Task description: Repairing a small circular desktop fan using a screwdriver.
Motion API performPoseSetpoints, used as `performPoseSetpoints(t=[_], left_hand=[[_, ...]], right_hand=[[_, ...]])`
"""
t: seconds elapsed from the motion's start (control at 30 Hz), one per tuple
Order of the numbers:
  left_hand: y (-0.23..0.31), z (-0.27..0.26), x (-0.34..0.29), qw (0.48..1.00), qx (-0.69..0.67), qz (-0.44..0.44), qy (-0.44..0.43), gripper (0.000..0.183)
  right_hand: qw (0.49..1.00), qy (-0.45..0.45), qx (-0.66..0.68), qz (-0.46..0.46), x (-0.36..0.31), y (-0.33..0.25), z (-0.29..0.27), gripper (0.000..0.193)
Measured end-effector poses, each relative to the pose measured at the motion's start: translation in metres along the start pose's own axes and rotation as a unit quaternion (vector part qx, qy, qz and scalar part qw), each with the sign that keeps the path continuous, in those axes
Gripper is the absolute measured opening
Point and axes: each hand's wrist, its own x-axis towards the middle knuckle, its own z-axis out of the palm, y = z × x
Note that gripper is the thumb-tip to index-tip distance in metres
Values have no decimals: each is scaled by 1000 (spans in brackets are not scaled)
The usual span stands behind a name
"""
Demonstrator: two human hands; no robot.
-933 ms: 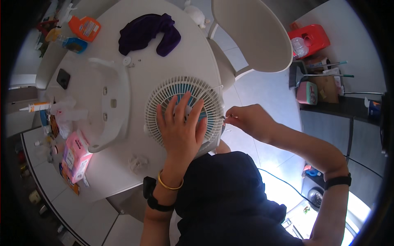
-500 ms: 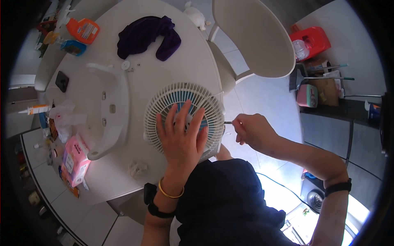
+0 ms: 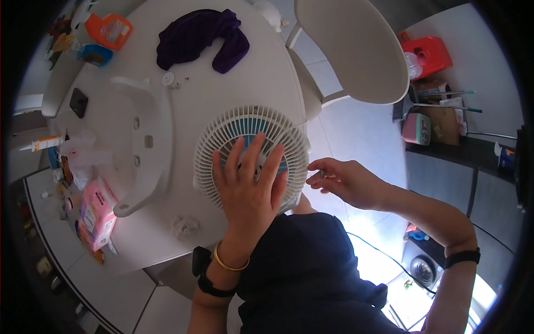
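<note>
A round white fan (image 3: 213, 146) with a ribbed grille and blue blades stands at the table's near right edge. My left hand (image 3: 248, 177) lies spread over its grille, fingers apart. Beside the fan's right rim, my right hand (image 3: 346, 181) is closed in a pinch around a thin metal screwdriver-like tool (image 3: 322, 173). Fingers hide most of that tool, and whether its tip touches the fan cannot be made out. Left of the fan lies a curved white plastic stand (image 3: 161, 150) with slots. A small white round cap (image 3: 168, 79) and tiny screw-like bits lie beyond it.
On the white table (image 3: 222, 92) are a purple cloth (image 3: 194, 42), a phone (image 3: 78, 103), spray bottles (image 3: 109, 30), a pink tissue pack (image 3: 97, 214) and crumpled clear plastic (image 3: 184, 227). A chair (image 3: 350, 50) stands at the far right, near a red jug (image 3: 433, 57).
My right hand has turned, its fingers loosening and shifting slightly along the tool. The shaft seen between hand and fan is now mostly hidden. My left hand stays on the grille; the view shifted slightly.
</note>
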Motion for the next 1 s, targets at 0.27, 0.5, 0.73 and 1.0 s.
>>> performPoseSetpoints(t=[0.27, 0.5, 0.73, 1.0], left_hand=[[0, -1, -1, 1000, 3, 1, -2, 42], [-1, 0, 0, 1000, 0, 7, -7, 40], [1, 0, 1, 1000, 8, 1, -7, 42], [-1, 1, 0, 1000, 11, 12, -5, 38]], right_hand=[[898, 71, -416, -129, 7, -4, -6, 35], [968, 27, 26, 246, 19, -34, -15, 41], [819, 95, 522, 219, 5, -6, 16, 37], [980, 134, -145, -15, -5, 5, 8, 31]])
